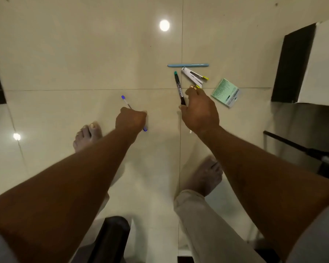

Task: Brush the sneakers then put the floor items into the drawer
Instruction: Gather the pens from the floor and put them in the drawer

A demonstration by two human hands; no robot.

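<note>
The left hand (131, 120) is curled into a fist round a blue-capped pen (125, 101), whose cap sticks out ahead of the knuckles and whose blue tail shows behind them, a full wrap that suits carrying it off the floor (65, 63). The right hand (198, 109) reaches lower and further forward with its fingers loosely spread; its thumb lies against the near end of a black marker (178, 86) with a green cap, but whether that has become a pinch cannot be told. Its fingertips point toward a white stapler (193, 75) just beyond. These lie clustered where two tile joints cross, with a light blue pen (188, 65) lying crosswise at the far side of the cluster and a green box (226, 93) just right of the stapler, toward the floor's right edge. Judging by this, brushing is over and the gathering has begun, one item to each hand; neither sneakers nor a drawer can be made out here
</note>
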